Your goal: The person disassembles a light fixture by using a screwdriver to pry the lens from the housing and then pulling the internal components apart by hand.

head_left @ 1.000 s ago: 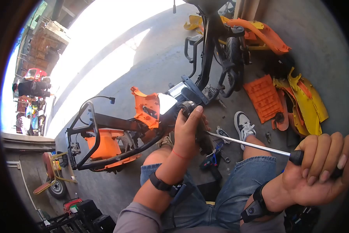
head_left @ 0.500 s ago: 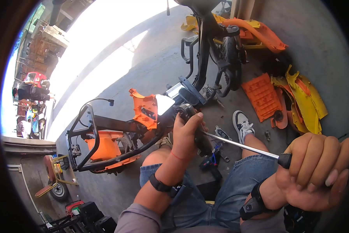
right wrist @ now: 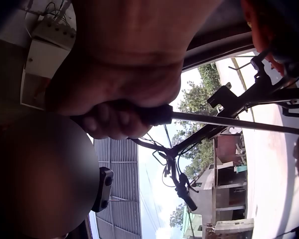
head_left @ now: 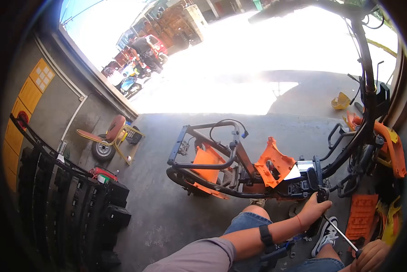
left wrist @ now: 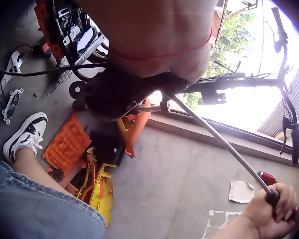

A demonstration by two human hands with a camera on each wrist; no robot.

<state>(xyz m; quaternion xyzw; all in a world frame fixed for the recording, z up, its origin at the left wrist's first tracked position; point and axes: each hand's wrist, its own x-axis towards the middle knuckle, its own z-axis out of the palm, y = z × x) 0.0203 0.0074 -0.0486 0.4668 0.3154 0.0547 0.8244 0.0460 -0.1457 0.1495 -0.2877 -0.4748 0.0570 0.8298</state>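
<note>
My right hand (head_left: pixel 373 255) grips the screwdriver (left wrist: pixel 221 142) by its dark handle, with the fingers curled round it. The long metal shaft slants from this grip to the black part (left wrist: pixel 112 94) at my left hand (head_left: pixel 313 212). The shaft's end is hidden there — I cannot tell whether the tip is seated. My left hand holds the black part, wrapped round it on the near side of the vehicle frame (head_left: pixel 245 158); I cannot tell whether part and frame are joined.

An orange panel (head_left: pixel 270 152) sits on the frame, to the left of my left hand in the head view. My shoe (head_left: pixel 326 238) stands on the floor below the shaft. A ribbed orange panel (head_left: pixel 361 217) lies just beyond the shoe, with yellow panels (left wrist: pixel 105 199) beside it. A chair (head_left: pixel 117 124) stands well apart, near a wheel (head_left: pixel 102 150).
</note>
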